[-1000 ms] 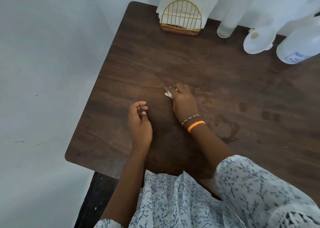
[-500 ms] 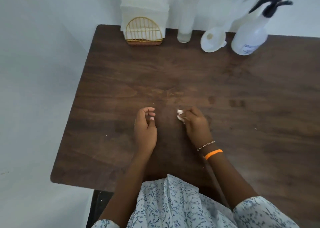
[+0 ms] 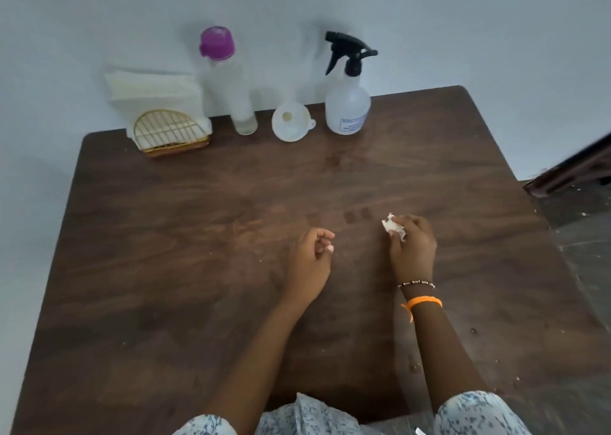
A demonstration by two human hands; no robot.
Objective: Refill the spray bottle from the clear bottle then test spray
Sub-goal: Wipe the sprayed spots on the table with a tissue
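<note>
A white spray bottle (image 3: 347, 104) with a black trigger head stands upright at the back of the dark wooden table (image 3: 165, 253). Left of it lies a white funnel (image 3: 291, 121), and further left stands the clear bottle (image 3: 231, 84) with a purple cap. My right hand (image 3: 411, 248) grips a crumpled white tissue (image 3: 393, 227) near the table's middle. My left hand (image 3: 309, 262) rests on the table beside it, fingers loosely curled and holding nothing. Both hands are well in front of the bottles.
A gold wire napkin holder (image 3: 168, 132) with white napkins (image 3: 152, 86) stands at the back left, against the white wall. Faint damp marks show on the table's middle. Crumbs lie near the right edge. Dark floor lies beyond the right side.
The view has tilted up and to the right, bringing both bottles fully into sight. My right hand, with the tissue, has drawn away from the left hand.
</note>
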